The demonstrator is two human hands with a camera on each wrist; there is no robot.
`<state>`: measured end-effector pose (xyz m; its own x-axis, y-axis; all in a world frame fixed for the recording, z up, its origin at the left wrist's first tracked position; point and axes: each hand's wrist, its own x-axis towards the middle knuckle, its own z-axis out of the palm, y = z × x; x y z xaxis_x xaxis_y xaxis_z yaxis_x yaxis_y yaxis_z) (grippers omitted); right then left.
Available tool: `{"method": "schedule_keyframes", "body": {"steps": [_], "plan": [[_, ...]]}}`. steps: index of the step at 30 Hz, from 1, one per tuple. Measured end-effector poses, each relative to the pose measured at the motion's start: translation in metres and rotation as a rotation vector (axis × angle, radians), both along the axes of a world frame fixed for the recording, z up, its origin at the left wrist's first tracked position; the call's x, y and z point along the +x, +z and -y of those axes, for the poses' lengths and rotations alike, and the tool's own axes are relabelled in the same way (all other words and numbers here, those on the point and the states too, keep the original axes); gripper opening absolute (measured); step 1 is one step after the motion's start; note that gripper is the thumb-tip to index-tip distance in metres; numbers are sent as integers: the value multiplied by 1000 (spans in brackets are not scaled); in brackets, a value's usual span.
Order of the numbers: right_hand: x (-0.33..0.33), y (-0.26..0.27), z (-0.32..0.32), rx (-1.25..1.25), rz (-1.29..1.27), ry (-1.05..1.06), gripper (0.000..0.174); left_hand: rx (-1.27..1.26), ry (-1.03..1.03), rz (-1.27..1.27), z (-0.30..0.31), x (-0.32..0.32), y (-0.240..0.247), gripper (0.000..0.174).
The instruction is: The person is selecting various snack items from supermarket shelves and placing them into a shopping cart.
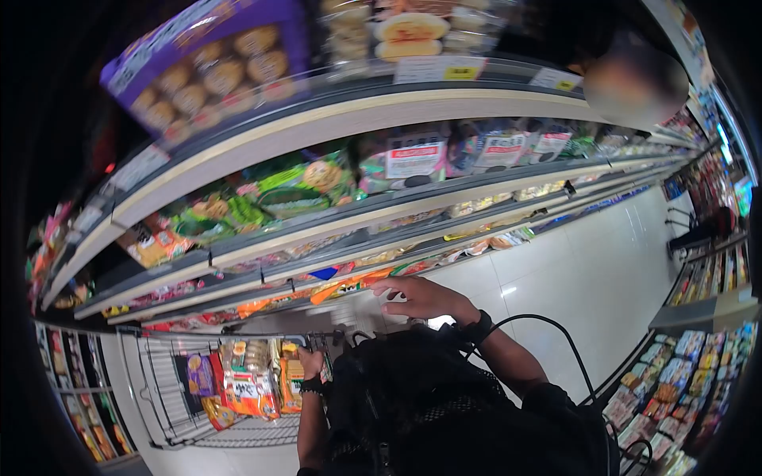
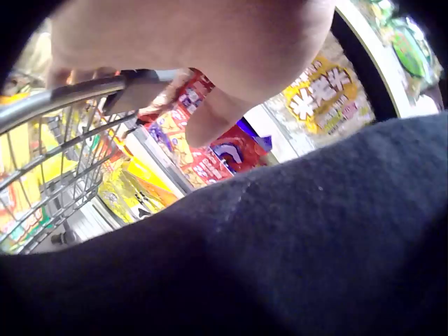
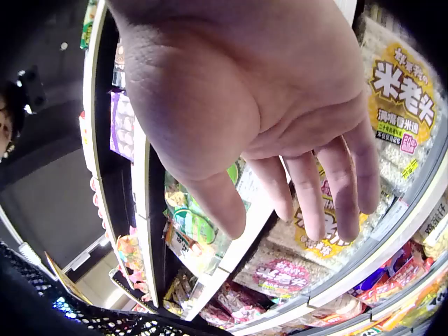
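My left hand grips the handle end of a wire shopping cart; in the left wrist view its fingers curl over the dark rail and the thumb points down. Several packaged snacks lie in the cart, among them an orange and white bag and a purple pack. My right hand is held out before the lower shelves with nothing in it. Its fingers are spread and relaxed in the right wrist view, palm showing. Beyond them are clear snack bags with yellow labels.
Long store shelves run across the front, with green snack packs and a purple box of round pastries. Stacked packs fill a display on the right. A black cable loops beside my right arm. Tiled floor lies between.
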<state>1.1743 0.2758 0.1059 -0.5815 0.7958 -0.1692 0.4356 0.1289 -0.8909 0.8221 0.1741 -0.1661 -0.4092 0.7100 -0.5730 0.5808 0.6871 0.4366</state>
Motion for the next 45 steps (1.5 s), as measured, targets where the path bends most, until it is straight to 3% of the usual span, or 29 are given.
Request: {"method": "schedule_keyframes", "body": {"steps": [1, 3, 5, 7, 11, 13, 16, 18, 20, 23, 27, 30, 33, 37, 39, 41, 43, 45], "plan": [[6, -3, 0, 56, -21, -47, 43, -72, -13, -4, -6, 14, 35, 94], [21, -3, 0, 117, -42, -126, 41, -59, -49, -159, -11, 30, 52, 94], [40, 4, -5, 95, -119, -404, 37, 92, -71, -190, -15, 56, 74, 88], [63, 18, -12, 281, -205, -607, 29, 686, -444, -125, -36, 89, 112, 73], [114, 49, -28, 424, -245, -951, 40, 789, -753, 509, -111, 169, 187, 57], [138, 59, -38, 579, -268, -994, 50, 801, -829, 515, -137, 216, 254, 54], [167, 71, -55, 621, -240, -1027, 57, 897, -844, 646, -170, 266, 308, 58], [180, 76, -70, 697, -271, -1028, 65, 880, -725, 915, -185, 291, 331, 67], [188, 81, -81, 713, -277, -1015, 67, 931, -683, 888, -193, 312, 349, 71], [200, 78, -101, 755, -314, -999, 72, 1014, -632, 860, -202, 335, 355, 78], [211, 86, -113, 672, -392, -859, 60, 968, -594, 741, -209, 357, 359, 79], [217, 86, -114, 572, -454, -816, 55, 987, -537, 787, -211, 365, 354, 77], [223, 83, -110, 634, -470, -795, 44, 1005, -448, 853, -207, 367, 353, 67], [225, 85, -99, 690, -472, -699, 31, 812, -392, 816, -205, 360, 336, 51], [222, 86, -94, 525, -577, -676, 33, 883, -455, 599, -203, 357, 327, 48], [225, 83, -91, 506, -568, -639, 30, 923, -426, 634, -200, 359, 326, 42], [225, 78, -90, 739, -542, -544, 28, 985, -561, 720, -198, 358, 317, 37], [218, 87, -80, 736, -497, -554, 24, 1055, -522, 586, -186, 357, 315, 32]]}}
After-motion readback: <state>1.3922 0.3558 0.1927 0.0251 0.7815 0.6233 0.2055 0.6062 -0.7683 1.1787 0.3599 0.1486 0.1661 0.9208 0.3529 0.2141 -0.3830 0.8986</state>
